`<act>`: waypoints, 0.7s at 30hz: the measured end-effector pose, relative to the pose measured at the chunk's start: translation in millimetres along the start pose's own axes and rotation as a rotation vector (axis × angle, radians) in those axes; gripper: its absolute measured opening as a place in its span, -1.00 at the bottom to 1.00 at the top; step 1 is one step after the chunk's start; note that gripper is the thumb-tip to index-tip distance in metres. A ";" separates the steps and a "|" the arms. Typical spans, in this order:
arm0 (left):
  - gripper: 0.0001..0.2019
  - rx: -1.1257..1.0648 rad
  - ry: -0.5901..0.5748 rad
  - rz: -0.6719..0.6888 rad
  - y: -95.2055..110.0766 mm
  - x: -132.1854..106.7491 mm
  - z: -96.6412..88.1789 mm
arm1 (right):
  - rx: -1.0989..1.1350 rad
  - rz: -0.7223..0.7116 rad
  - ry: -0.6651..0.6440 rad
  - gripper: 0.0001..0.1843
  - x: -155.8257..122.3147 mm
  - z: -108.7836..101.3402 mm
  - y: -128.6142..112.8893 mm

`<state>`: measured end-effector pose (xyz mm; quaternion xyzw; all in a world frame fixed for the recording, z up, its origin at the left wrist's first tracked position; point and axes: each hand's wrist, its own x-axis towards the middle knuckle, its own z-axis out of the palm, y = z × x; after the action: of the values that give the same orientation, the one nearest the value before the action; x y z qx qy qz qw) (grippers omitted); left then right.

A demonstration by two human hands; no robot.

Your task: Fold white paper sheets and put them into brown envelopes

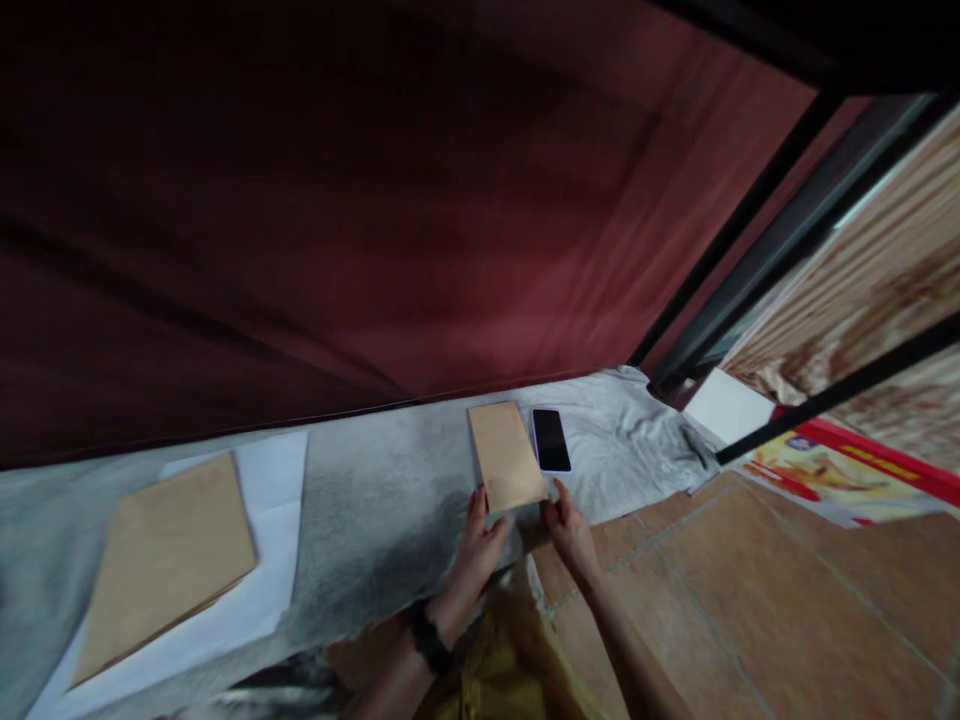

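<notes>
A small brown envelope [507, 456] lies on a grey-white cloth [375, 500] spread over the floor. My left hand [478, 545] rests at its near left corner, fingers stretched forward and touching the edge. My right hand [570, 530] sits at the near right corner, fingers extended against it. A black phone [551, 440] with a white rim lies face up just right of the envelope, close to my right fingertips. I wear a dark band on the left wrist.
A larger brown envelope [169, 560] lies on white paper sheets [274, 540] at the left. A dark red curtain [337, 220] hangs behind. Terracotta floor tiles [750, 600] spread to the right, with a white sheet [727, 405] and a red-yellow printed poster [832, 470].
</notes>
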<state>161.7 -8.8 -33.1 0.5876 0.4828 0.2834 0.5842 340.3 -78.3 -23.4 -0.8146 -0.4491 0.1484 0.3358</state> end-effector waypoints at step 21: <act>-0.37 1.040 0.780 -0.192 -55.5 -131.3 -306.6 | -0.165 -0.680 -0.181 -0.51 -64.0 128.2 -111.0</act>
<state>-175.5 -8.4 -8.0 0.6019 0.7835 0.1519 0.0287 165.2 -37.3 -45.4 -0.6264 -0.7329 0.0627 0.2578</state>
